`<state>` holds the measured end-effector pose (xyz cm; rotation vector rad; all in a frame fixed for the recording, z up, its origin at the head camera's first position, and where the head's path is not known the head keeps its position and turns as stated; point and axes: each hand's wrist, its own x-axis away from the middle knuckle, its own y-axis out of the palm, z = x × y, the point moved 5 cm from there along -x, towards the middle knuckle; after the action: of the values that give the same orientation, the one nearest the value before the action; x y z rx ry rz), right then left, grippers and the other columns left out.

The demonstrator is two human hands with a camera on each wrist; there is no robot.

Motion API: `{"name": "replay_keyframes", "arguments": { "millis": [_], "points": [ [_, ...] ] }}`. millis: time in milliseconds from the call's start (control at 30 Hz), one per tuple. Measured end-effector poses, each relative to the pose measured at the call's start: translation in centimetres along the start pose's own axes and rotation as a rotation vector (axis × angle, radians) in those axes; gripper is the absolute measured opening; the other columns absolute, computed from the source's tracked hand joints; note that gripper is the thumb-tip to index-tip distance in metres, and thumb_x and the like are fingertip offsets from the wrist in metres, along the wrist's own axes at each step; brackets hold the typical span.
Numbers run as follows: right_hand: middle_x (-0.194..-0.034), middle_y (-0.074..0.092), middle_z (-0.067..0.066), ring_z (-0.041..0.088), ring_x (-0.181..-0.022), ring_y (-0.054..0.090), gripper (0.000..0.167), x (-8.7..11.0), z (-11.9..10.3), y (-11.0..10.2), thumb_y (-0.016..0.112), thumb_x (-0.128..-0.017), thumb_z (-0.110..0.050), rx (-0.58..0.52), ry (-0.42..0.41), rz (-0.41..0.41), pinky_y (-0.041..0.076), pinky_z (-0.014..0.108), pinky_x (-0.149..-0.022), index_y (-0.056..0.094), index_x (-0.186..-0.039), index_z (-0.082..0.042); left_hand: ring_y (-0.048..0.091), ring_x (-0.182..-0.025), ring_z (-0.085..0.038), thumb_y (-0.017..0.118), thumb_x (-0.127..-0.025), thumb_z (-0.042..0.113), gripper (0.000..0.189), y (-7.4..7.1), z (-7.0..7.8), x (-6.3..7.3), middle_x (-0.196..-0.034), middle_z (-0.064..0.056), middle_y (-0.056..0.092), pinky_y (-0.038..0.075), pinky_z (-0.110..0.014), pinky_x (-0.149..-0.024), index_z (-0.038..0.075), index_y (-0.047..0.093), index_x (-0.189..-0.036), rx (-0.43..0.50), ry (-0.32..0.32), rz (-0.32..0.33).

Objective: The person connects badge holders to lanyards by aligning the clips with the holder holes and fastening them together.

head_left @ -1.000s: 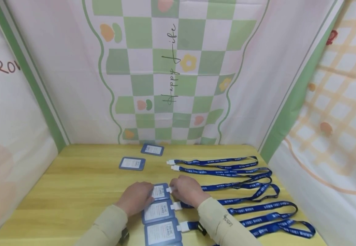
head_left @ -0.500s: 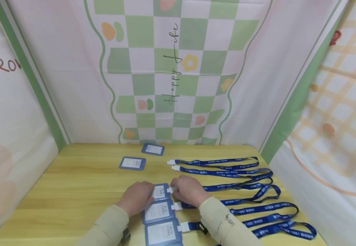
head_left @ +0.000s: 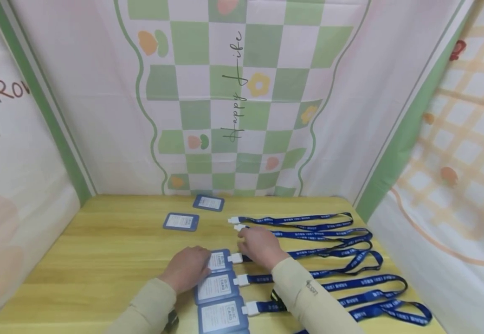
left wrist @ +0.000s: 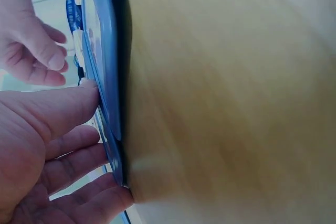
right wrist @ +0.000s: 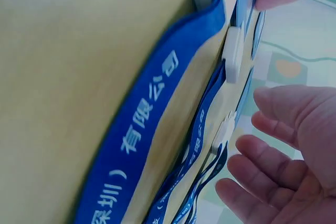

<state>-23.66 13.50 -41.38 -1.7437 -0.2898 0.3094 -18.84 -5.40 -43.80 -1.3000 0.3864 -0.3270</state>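
In the head view my left hand (head_left: 188,268) is at the left end of a blue badge holder (head_left: 220,260), the farthest in a row. It holds the holder across its width: thumb on the near side, fingers by the far edge, as the left wrist view shows. That holder's right end meets the white clip (head_left: 235,258) of a blue lanyard. My right hand (head_left: 261,246) hovers with fingers apart over the lanyards, near another white clip (head_left: 240,227). The right wrist view shows nothing between its loosely bent fingers (right wrist: 262,156).
Two more badge holders (head_left: 181,221) (head_left: 209,202) lie toward the back. Nearer me, holders (head_left: 216,286) (head_left: 222,316) join lanyards by white clips. Several blue lanyards (head_left: 375,280) stretch right across the wooden table (head_left: 100,260). Printed curtains (head_left: 112,139) stand behind and at both sides.
My right hand has let go of the clip at the farthest joined holder and moved slightly away and to the right. The left hand has stayed on that holder.
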Motion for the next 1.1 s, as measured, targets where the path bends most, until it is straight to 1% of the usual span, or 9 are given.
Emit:
{"name": "replay_keyframes", "arguments": {
  "millis": [133,267,367,467,700,867,1100],
  "points": [
    [-0.116,0.075,0.006,0.024,-0.104,0.07,0.029,-0.5,0.5,-0.1,0.071,-0.098,-0.029,0.003,0.042,0.023,0.062,0.044,-0.092,0.074,-0.125,-0.016,0.072,-0.098,-0.03,0.08,-0.09,0.028,0.034,0.1,0.0,0.0,-0.109,-0.014,0.075,0.061,-0.049,-0.091,0.006,0.073,-0.114,0.002,-0.003,-0.004],
    [-0.118,0.075,0.01,0.029,-0.109,0.069,0.032,-1.0,0.7,-0.1,0.073,-0.097,-0.024,0.039,0.055,0.038,0.06,0.047,-0.095,0.073,-0.127,-0.013,0.072,-0.099,-0.03,0.08,-0.09,0.029,0.035,0.2,-0.1,0.0,-0.109,-0.014,0.075,0.061,-0.049,-0.091,0.006,0.073,-0.115,0.009,-0.004,-0.005],
    [-0.117,0.074,0.011,0.03,-0.109,0.069,0.035,-1.4,0.7,-0.2,0.076,-0.096,-0.023,0.07,0.059,0.053,0.06,0.047,-0.095,0.071,-0.129,-0.012,0.071,-0.1,-0.031,0.079,-0.09,0.029,0.036,0.1,0.0,0.1,-0.11,-0.014,0.075,0.061,-0.05,-0.092,0.005,0.073,-0.116,0.01,-0.003,-0.003],
    [-0.115,0.073,0.012,0.03,-0.107,0.069,0.036,-1.7,0.8,-0.1,0.076,-0.096,-0.023,0.075,0.074,0.054,0.061,0.047,-0.093,0.07,-0.13,-0.011,0.071,-0.1,-0.031,0.079,-0.09,0.029,0.036,0.0,0.0,0.1,-0.111,-0.014,0.075,0.061,-0.049,-0.092,0.005,0.072,-0.117,0.008,-0.003,-0.001],
    [-0.118,0.071,0.013,0.032,-0.115,0.066,0.031,-2.5,1.1,0.4,0.067,-0.102,-0.021,0.084,0.121,0.007,0.059,0.05,-0.099,0.068,-0.132,-0.012,0.071,-0.101,-0.031,0.078,-0.091,0.029,0.036,-0.1,0.0,0.2,-0.112,-0.014,0.075,0.061,-0.049,-0.093,0.005,0.072,-0.116,0.0,0.002,-0.001],
    [-0.12,0.071,0.014,0.033,-0.119,0.065,0.03,-2.9,1.4,0.7,0.064,-0.103,-0.02,0.101,0.138,-0.028,0.057,0.052,-0.102,0.067,-0.131,-0.013,0.071,-0.104,-0.032,0.078,-0.092,0.03,0.037,0.1,-0.1,0.1,-0.115,-0.015,0.074,0.06,-0.05,-0.095,0.005,0.072,-0.119,-0.01,0.004,-0.007],
    [-0.137,0.066,0.014,0.035,-0.129,0.061,0.037,-3.3,1.7,1.4,0.06,-0.106,-0.02,0.084,0.156,-0.054,0.054,0.055,-0.108,0.062,-0.142,-0.015,0.071,-0.105,-0.032,0.078,-0.092,0.03,0.037,0.1,-0.1,0.0,-0.116,-0.015,0.074,0.06,-0.05,-0.095,0.005,0.072,-0.119,-0.01,0.005,-0.007]
  ]
}}
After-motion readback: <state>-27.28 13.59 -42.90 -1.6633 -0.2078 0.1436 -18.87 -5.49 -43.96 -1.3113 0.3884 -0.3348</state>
